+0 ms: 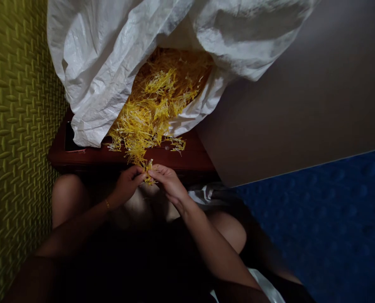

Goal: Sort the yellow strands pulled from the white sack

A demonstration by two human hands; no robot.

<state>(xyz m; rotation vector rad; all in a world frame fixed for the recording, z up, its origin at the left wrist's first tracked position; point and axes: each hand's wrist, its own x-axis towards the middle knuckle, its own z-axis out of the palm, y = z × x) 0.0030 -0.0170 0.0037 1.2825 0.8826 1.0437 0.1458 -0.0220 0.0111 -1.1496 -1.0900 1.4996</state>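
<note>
A heap of thin yellow strands with pale tips [152, 109] spills from the mouth of a white woven sack [95, 75] onto a dark red surface [194, 151]. At the near edge of that surface, my left hand [129, 183] and my right hand [168, 181] meet over a small tuft of yellow strands [148, 170]. Both hands are closed, with thumbs and forefingers pinching the tuft from either side. The strands are too fine and dim to tell their exact kind. A bracelet circles my left wrist.
A dark flat object, perhaps a phone [72, 139], lies partly under the sack on the left. A large grey-brown panel [295, 101] stands at the right. Yellow textured matting [20, 105] runs along the left, and blue matting [333, 210] covers the lower right.
</note>
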